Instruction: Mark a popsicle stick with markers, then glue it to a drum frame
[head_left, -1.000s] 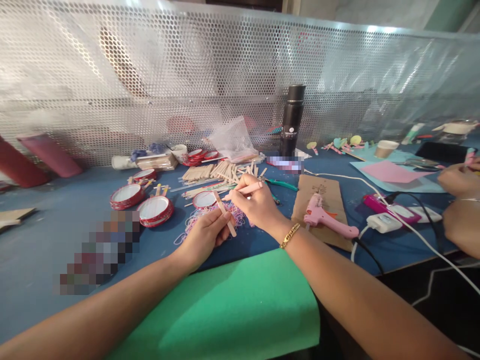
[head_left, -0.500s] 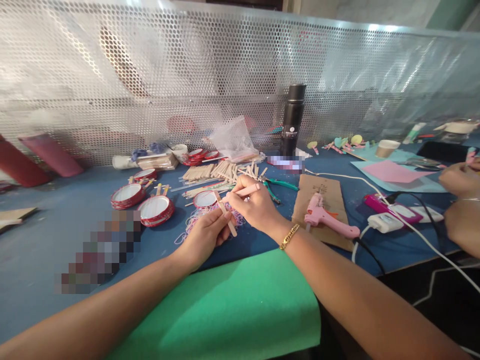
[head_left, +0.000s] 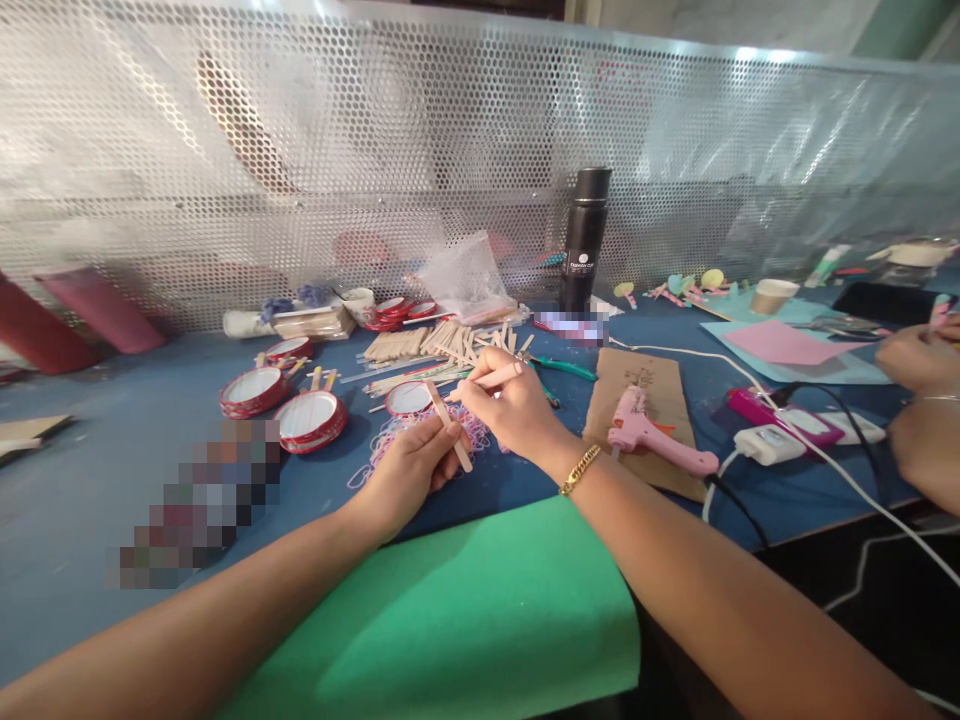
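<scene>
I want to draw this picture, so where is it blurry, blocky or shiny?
Head view: big square blocks hide a patch on the blue table; head view: white glare shines along the perforated panel's top edge, towards the right; head view: the dark-red cylinder at the left edge looks blurry; head view: the wooden craft stick looks clearer.

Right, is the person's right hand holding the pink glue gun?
No: the glue gun lies on the cardboard, while the right hand holds a pink pen.
</scene>
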